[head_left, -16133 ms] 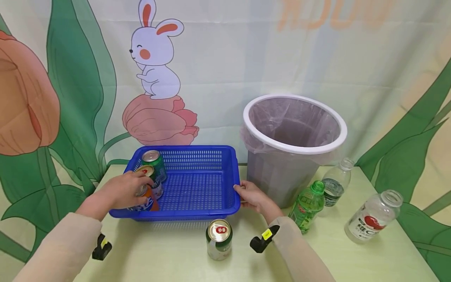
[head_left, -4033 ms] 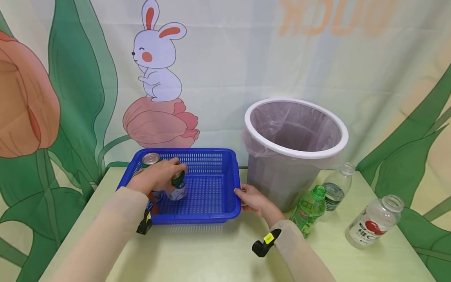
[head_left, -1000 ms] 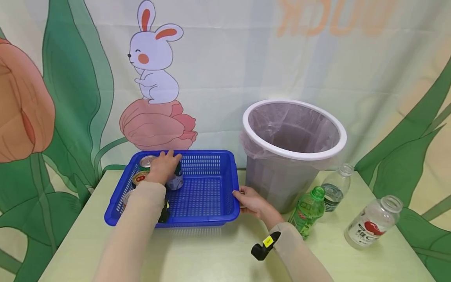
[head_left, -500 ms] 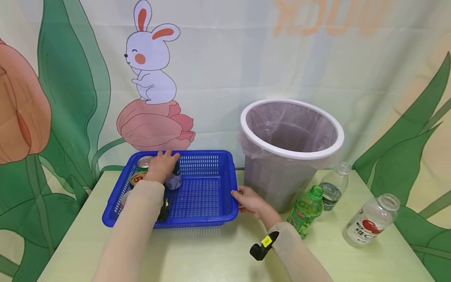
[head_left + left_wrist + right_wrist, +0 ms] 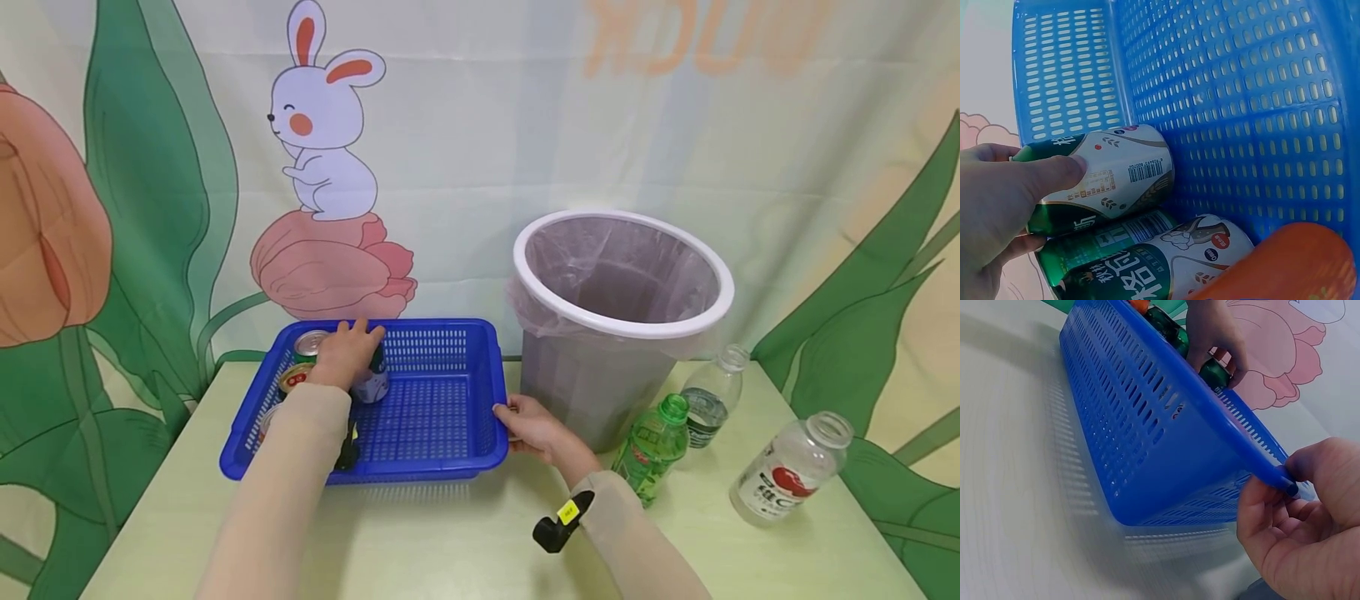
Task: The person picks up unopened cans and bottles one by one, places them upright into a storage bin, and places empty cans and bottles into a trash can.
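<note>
In the head view the left hand reaches into the blue basket and grips a green and white can near the back wall. The left wrist view shows its thumb on that can, with fingers behind. Beside it lie a green can, a second green and white can and an orange can. The right hand holds the basket's right rim. Thumb and curled fingers pinch the rim in the right wrist view.
A grey bin with a white rim and a clear liner stands right of the basket. Right of the bin are a green bottle, a clear bottle and a clear jar. A printed curtain hangs behind.
Since four seconds ago the left hand has carried its can toward the basket's back wall. Over the last second both hands stay nearly still. The can once in front of the basket is gone from there.
</note>
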A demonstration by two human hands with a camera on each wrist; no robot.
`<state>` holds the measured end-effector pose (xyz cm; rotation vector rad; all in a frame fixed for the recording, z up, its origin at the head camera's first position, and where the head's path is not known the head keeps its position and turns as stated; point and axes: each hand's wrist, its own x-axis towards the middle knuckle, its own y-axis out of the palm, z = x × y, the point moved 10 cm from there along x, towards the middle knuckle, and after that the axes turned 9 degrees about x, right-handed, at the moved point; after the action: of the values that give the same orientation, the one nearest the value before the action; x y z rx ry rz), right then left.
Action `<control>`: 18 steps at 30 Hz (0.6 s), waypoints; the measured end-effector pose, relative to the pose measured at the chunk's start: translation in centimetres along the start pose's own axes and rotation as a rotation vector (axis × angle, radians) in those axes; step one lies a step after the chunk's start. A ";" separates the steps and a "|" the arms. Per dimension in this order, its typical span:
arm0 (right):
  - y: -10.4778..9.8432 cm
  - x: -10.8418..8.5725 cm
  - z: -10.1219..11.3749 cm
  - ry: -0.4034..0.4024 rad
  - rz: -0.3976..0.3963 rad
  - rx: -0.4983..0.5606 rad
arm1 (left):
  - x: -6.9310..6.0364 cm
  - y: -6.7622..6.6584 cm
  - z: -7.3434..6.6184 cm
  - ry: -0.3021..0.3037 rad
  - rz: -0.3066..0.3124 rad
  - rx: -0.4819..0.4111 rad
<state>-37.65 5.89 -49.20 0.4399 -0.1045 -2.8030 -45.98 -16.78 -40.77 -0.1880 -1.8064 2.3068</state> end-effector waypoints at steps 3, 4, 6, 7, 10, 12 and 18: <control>-0.1 0.0 0.0 -0.003 -0.008 0.001 | -0.1 0.0 -0.1 0.001 -0.002 -0.002; -0.1 0.0 0.0 -0.005 -0.012 0.000 | -0.1 0.1 -0.1 -0.001 -0.004 -0.004; -0.1 0.0 0.0 -0.006 -0.018 0.000 | -0.2 0.0 -0.1 -0.003 -0.003 -0.011; -0.1 0.0 0.0 -0.008 -0.022 -0.003 | -0.3 0.0 -0.1 -0.003 -0.003 -0.010; -0.1 0.1 -0.1 -0.011 -0.034 -0.007 | -0.5 0.0 -0.1 -0.009 0.010 -0.021; -0.2 0.1 -0.1 -0.013 -0.043 -0.011 | -0.6 -0.1 -0.1 -0.013 0.025 -0.029; -0.3 0.0 -0.1 -0.014 -0.061 -0.043 | -1.0 -0.2 -0.2 -0.010 0.058 -0.057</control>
<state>-37.70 6.20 -49.33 0.4203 -0.0343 -2.8621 -44.96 -16.81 -40.68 -0.2407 -1.8972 2.3003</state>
